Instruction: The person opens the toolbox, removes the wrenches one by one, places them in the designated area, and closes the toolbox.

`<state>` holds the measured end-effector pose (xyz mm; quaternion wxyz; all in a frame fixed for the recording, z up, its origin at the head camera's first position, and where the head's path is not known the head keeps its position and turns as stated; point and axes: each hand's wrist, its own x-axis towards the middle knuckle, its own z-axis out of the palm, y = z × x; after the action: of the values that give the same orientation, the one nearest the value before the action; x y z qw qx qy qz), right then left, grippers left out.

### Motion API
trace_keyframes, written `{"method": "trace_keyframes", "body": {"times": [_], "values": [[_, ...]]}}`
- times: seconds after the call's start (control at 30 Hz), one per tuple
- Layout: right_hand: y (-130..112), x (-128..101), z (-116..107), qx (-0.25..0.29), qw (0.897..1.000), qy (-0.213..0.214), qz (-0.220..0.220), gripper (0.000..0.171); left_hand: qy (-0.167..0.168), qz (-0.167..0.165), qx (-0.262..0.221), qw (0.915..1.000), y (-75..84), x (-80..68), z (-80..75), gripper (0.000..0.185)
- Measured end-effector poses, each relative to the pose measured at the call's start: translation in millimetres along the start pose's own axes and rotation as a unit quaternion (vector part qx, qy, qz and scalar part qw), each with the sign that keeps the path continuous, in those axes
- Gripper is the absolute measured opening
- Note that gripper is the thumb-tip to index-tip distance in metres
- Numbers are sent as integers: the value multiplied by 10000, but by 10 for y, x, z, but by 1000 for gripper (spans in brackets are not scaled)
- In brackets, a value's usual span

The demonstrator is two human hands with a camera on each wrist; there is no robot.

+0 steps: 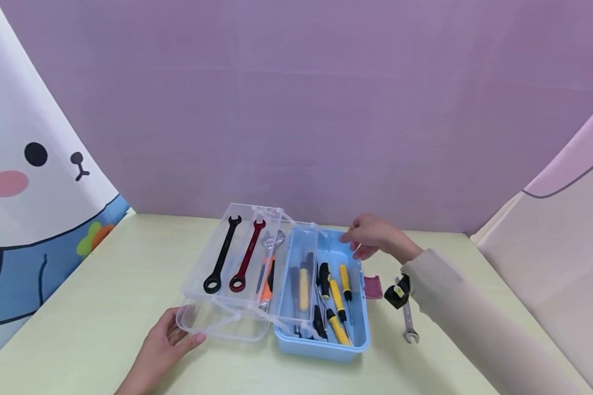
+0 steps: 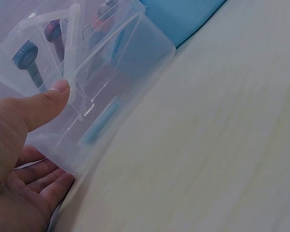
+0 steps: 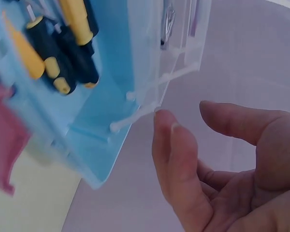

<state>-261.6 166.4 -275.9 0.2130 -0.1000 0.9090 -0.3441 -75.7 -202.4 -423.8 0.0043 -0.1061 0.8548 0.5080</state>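
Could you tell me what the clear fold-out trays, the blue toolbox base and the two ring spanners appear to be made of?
The clear trays look like glossy transparent plastic: tools and table show through the walls. The blue toolbox base seems to be opaque moulded plastic with a smooth, slightly shiny wall. The black spanner and red spanner are probably coated or painted metal; the pictures cannot confirm this.
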Motion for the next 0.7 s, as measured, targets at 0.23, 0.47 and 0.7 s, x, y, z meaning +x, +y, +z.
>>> {"method": "trace_keyframes", "body": {"times": [0.23,0.47,0.7], "values": [[-148,78,112,181,9998,15,-77,26,93,33,-52,9999,32,-19,36,65],[-316,125,242,352,9994,24,-8,26,107,41,63,9999,41,-23,37,65],[-464,183,428,212,9996,60,-152,27,131,81,13,9999,41,-39,39,64]]}}
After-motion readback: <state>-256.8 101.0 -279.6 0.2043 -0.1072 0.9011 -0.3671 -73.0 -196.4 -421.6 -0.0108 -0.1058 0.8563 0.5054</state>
